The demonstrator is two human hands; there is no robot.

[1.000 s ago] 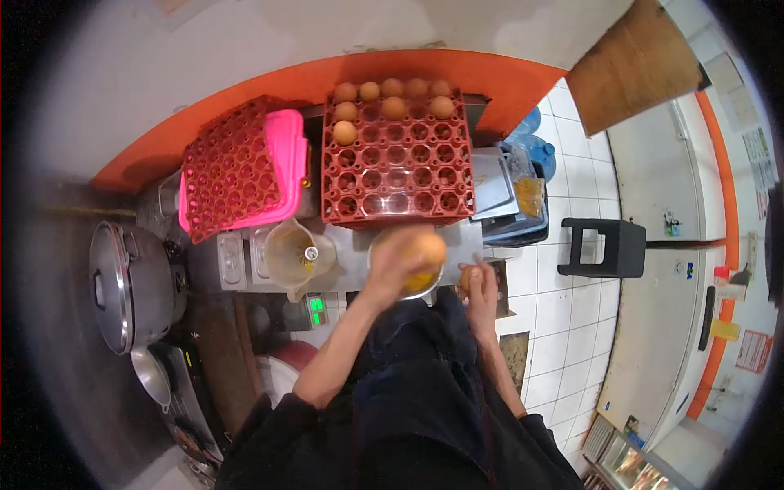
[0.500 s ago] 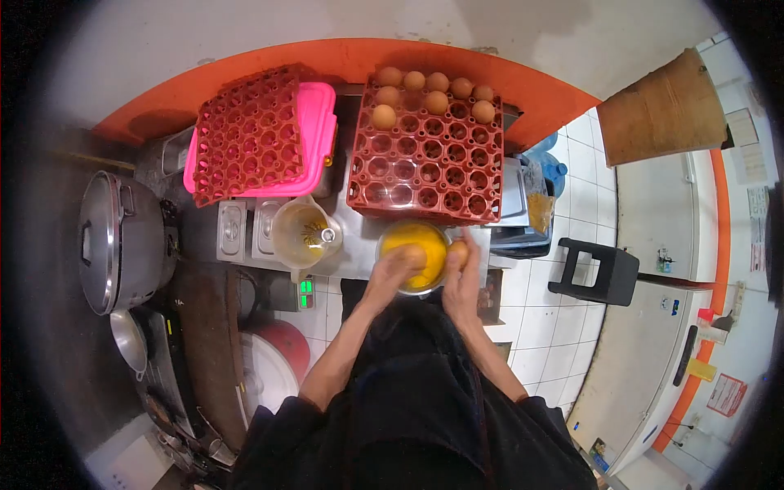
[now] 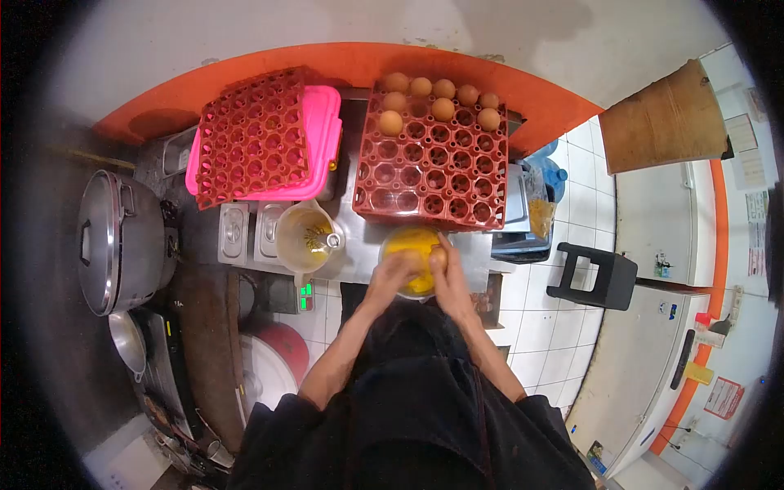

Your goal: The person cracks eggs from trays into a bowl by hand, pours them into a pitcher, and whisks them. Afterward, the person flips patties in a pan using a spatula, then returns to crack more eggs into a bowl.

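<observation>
A round bowl (image 3: 418,287) holding bright yellow beaten-looking egg stands at the counter's front edge, right before my body. Over its right side, my right hand (image 3: 451,284) is closed around a brown egg (image 3: 438,256). My left hand (image 3: 395,276) is over the bowl's left side with its fingers curled; what they hold, if anything, is blurred. Just behind the bowl stands a stack of red plastic egg trays (image 3: 433,180), with several brown eggs (image 3: 443,109) in its far rows. A translucent jug (image 3: 287,237) with a whisk-like tool inside stands left of the bowl.
A loose red egg tray (image 3: 253,135) lies on a pink lid (image 3: 325,122) at the back left. Lidded steel containers (image 3: 234,232) sit beside the jug. A large pot (image 3: 122,245) stands far left, and a black stool (image 3: 600,273) is on the tiled floor at right.
My right hand has moved left and inward over the bowl with the egg, closer to my left hand. My left hand has shifted slightly downward. The whole view has tilted a little.
</observation>
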